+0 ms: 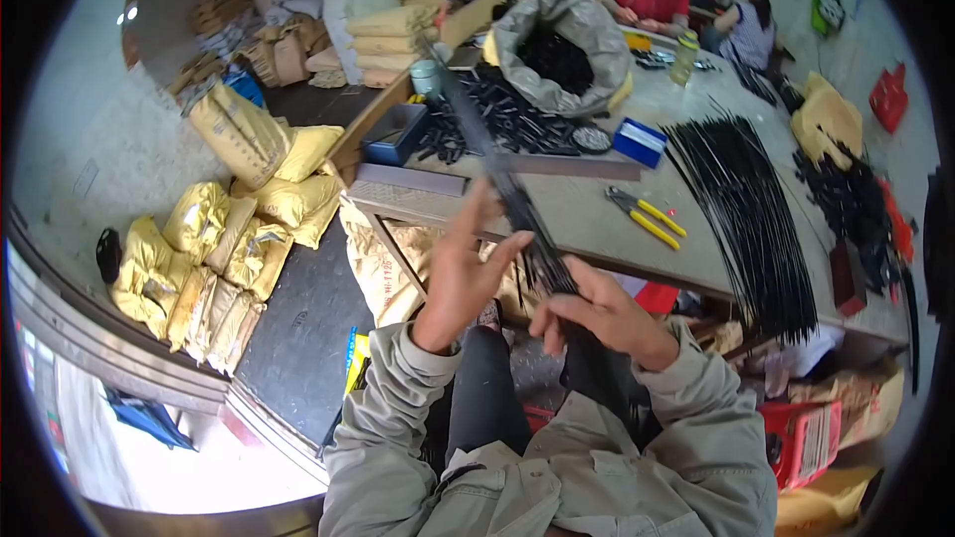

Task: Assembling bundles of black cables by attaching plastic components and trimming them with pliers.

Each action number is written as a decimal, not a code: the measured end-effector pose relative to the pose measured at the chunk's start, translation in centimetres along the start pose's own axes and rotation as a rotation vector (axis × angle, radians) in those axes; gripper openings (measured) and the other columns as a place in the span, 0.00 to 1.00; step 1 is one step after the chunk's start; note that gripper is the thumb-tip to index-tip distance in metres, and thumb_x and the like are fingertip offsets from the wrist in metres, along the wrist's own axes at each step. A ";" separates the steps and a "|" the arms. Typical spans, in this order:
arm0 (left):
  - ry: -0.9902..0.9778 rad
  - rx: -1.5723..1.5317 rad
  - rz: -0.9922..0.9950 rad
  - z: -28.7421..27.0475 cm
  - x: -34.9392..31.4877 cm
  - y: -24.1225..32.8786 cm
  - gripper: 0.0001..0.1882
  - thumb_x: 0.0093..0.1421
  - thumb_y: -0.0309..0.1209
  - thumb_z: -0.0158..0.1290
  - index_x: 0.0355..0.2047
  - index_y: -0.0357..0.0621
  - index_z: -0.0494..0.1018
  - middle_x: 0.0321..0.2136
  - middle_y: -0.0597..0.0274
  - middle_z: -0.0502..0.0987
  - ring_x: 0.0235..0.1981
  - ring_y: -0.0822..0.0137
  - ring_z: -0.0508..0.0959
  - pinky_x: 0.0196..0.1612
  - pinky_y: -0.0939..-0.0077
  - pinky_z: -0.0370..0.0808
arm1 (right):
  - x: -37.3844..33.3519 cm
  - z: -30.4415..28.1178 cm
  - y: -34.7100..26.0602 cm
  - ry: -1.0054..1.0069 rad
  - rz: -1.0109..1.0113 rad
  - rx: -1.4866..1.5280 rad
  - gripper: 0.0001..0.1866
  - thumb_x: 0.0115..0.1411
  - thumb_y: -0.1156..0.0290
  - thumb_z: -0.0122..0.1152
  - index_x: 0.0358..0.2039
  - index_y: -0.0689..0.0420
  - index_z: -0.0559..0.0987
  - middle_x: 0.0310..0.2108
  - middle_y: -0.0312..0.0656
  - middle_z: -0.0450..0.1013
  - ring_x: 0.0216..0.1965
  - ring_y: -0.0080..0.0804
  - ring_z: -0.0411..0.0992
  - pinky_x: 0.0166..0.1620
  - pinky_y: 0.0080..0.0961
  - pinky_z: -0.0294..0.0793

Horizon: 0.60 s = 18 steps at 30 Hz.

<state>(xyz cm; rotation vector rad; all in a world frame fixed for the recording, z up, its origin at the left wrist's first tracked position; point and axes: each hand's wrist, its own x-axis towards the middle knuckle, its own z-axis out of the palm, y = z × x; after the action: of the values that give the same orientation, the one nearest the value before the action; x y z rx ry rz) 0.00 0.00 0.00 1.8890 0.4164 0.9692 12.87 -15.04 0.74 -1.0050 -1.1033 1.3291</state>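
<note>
Clutching black rods (523, 214) — right hand (609, 312), grip wrapped round their lower end, left hand (460, 267) spread alongside

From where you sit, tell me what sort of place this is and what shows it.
Most likely a small workshop: a pair of yellow-handled pliers and a spread of long black rods lie on the worktable, and full sacks are piled by the wall.

Bundle (542, 261) left of pliers (647, 218), pliers on table (572, 207), rods (741, 219) to their right, box (640, 142) behind, sacks (239, 229) farther left
</note>
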 end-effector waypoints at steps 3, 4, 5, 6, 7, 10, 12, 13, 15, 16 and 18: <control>-0.260 -0.264 -0.060 0.1 -0.1 0.1 0.42 0.52 0.19 0.51 0.61 0.40 0.39 0.59 0.45 0.53 0.59 0.61 0.57 0.59 0.70 0.52 | -0.7 -0.2 -0.2 0.044 0.008 -0.006 0.12 0.60 0.72 0.44 0.43 0.60 0.61 0.28 0.48 0.72 0.22 0.31 0.73 0.28 0.21 0.72; -0.141 -0.119 0.137 0.4 0.2 0.3 0.41 0.50 0.19 0.52 0.61 0.38 0.42 0.56 0.44 0.58 0.56 0.60 0.62 0.59 0.69 0.52 | -0.5 -0.8 -0.7 0.086 0.000 -0.025 0.11 0.60 0.73 0.44 0.43 0.61 0.61 0.28 0.49 0.72 0.22 0.32 0.73 0.28 0.21 0.72; -0.027 0.028 0.320 0.6 0.3 0.3 0.41 0.48 0.19 0.53 0.60 0.37 0.45 0.53 0.43 0.63 0.53 0.59 0.66 0.59 0.67 0.52 | -0.5 -0.9 -0.8 0.136 -0.003 -0.038 0.11 0.60 0.73 0.44 0.43 0.61 0.61 0.27 0.49 0.72 0.22 0.32 0.73 0.27 0.22 0.72; -0.003 0.028 0.320 0.8 0.5 0.1 0.41 0.48 0.19 0.53 0.60 0.37 0.45 0.53 0.43 0.63 0.53 0.59 0.66 0.59 0.67 0.52 | -0.2 -0.6 -0.7 0.187 -0.007 -0.050 0.11 0.60 0.73 0.44 0.43 0.62 0.61 0.27 0.50 0.72 0.22 0.32 0.73 0.27 0.22 0.72; 0.075 0.080 0.332 1.4 0.8 -0.1 0.37 0.48 0.20 0.53 0.59 0.38 0.51 0.52 0.44 0.64 0.53 0.57 0.67 0.59 0.65 0.52 | -0.1 0.0 -1.0 0.164 0.007 -0.068 0.11 0.60 0.73 0.44 0.43 0.62 0.61 0.27 0.50 0.72 0.22 0.32 0.73 0.27 0.22 0.72; 0.001 0.108 0.290 1.7 1.9 -2.1 0.28 0.48 0.23 0.52 0.52 0.42 0.63 0.49 0.46 0.68 0.52 0.56 0.67 0.59 0.62 0.51 | -0.1 2.0 -1.9 0.176 0.114 -0.123 0.12 0.60 0.73 0.44 0.43 0.63 0.62 0.27 0.52 0.72 0.22 0.34 0.73 0.27 0.23 0.73; -0.171 0.073 0.243 1.6 2.6 -2.5 0.23 0.48 0.25 0.52 0.48 0.45 0.69 0.47 0.47 0.70 0.51 0.56 0.68 0.60 0.62 0.49 | 0.1 2.0 -1.5 0.161 0.129 -0.137 0.12 0.60 0.72 0.44 0.43 0.64 0.62 0.26 0.52 0.72 0.22 0.34 0.74 0.27 0.23 0.73; -0.208 0.093 0.188 1.7 2.8 -2.1 0.20 0.48 0.25 0.52 0.44 0.46 0.71 0.45 0.49 0.71 0.51 0.57 0.68 0.60 0.60 0.47 | 0.1 1.8 -1.3 0.162 0.138 -0.139 0.12 0.60 0.72 0.44 0.42 0.64 0.63 0.26 0.52 0.72 0.22 0.35 0.74 0.26 0.23 0.74; -0.288 0.131 0.077 1.8 3.2 -1.1 0.14 0.47 0.26 0.52 0.37 0.47 0.75 0.43 0.53 0.73 0.50 0.59 0.69 0.61 0.56 0.43 | 0.1 1.3 -0.9 0.165 0.156 -0.142 0.12 0.60 0.71 0.44 0.42 0.65 0.63 0.26 0.53 0.72 0.22 0.35 0.74 0.26 0.23 0.74; -0.287 0.123 0.072 2.0 3.3 -0.8 0.14 0.47 0.26 0.52 0.37 0.47 0.75 0.43 0.53 0.73 0.50 0.59 0.69 0.61 0.56 0.43 | 0.1 0.9 -0.5 0.161 0.123 -0.118 0.13 0.61 0.71 0.43 0.43 0.65 0.63 0.26 0.53 0.72 0.23 0.36 0.74 0.27 0.24 0.74; 0.067 0.160 0.226 2.5 3.4 -0.5 0.13 0.46 0.26 0.52 0.35 0.48 0.76 0.38 0.56 0.76 0.47 0.60 0.72 0.61 0.52 0.39 | 0.1 0.2 0.0 0.159 0.061 -0.067 0.14 0.62 0.70 0.42 0.44 0.66 0.63 0.28 0.53 0.72 0.24 0.38 0.75 0.28 0.25 0.76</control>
<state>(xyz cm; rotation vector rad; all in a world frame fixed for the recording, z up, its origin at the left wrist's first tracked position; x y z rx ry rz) 4.12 0.89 0.44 2.0857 0.3323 1.1804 12.68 -14.97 0.80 -1.1811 -1.0092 1.2438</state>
